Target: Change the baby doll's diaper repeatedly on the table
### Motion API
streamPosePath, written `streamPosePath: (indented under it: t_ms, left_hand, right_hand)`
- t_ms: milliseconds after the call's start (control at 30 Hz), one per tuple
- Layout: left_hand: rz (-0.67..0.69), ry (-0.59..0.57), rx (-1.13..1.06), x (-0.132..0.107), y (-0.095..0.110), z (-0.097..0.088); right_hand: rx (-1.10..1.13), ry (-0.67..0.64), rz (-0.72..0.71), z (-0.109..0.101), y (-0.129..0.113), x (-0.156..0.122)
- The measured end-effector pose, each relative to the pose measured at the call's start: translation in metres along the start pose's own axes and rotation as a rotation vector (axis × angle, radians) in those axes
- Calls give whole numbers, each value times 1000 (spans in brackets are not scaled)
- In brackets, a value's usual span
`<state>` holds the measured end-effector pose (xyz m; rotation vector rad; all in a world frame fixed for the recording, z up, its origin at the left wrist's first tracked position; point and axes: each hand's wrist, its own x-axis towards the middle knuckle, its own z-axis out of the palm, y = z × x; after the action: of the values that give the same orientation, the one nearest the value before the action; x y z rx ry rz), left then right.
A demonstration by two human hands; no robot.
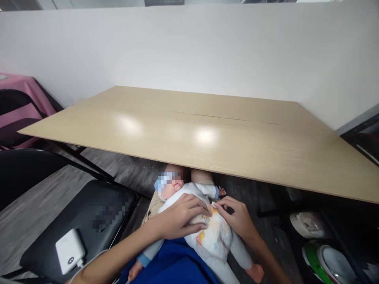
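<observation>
A baby doll (189,193) in a white suit with blue cuffs lies on my lap, its head toward the table edge. It wears a white diaper (214,236) with colourful print. My left hand (180,217) rests flat on the doll's chest, fingers stretched out. My right hand (237,217) pinches the diaper's tab (213,205) at the doll's waist. Blue fabric (174,262) lies under the doll on my lap.
A wide light wooden table (207,134) spans the view ahead, against a white wall. A black chair (89,221) at the left carries a white power bank (69,250) with a cable. Round dishes or lids (325,260) lie low at the right. Pink cloth (17,102) is far left.
</observation>
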<state>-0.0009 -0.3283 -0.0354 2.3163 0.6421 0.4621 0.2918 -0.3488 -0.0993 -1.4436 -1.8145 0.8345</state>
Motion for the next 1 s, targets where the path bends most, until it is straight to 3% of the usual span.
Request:
streamPosePath:
  t_ms: [100,200,300,400,500,633,700,800,900,933,1000]
  left_hand:
    - [64,-34,-36,9,-7,6]
    - [89,-37,-56,10,-12,6]
    - [76,-62,-43,14,-12,5]
    - [57,-46,-52,11,-3,-1]
    - [25,-52,-131,-8,14,-17]
    - [-63,-210,-231,-47,28,-36]
    - [-51,-267,-255,-52,25,-34]
    - [46,-270,-253,-21,11,-17]
    - [105,-193,-52,47,1,12]
    - [123,-217,60,71,0,23]
    - [110,-405,279,113,1,46]
  right_hand:
    - [-61,65,68,0,21,3]
    - [-11,67,128,1,25,6]
    - [23,58,69,4,4,7]
    - [17,-104,-88,9,-31,5]
    - [2,-224,-202,15,-59,4]
    - [-74,-196,-192,8,-73,-4]
    - [-44,-287,-117,-7,-72,-17]
    - [71,-481,147,-31,-66,-45]
    - [116,-539,410,-40,-56,-69]
    - [75,-520,436,-38,-52,-75]
    - [-47,-468,418,-30,-42,-83]
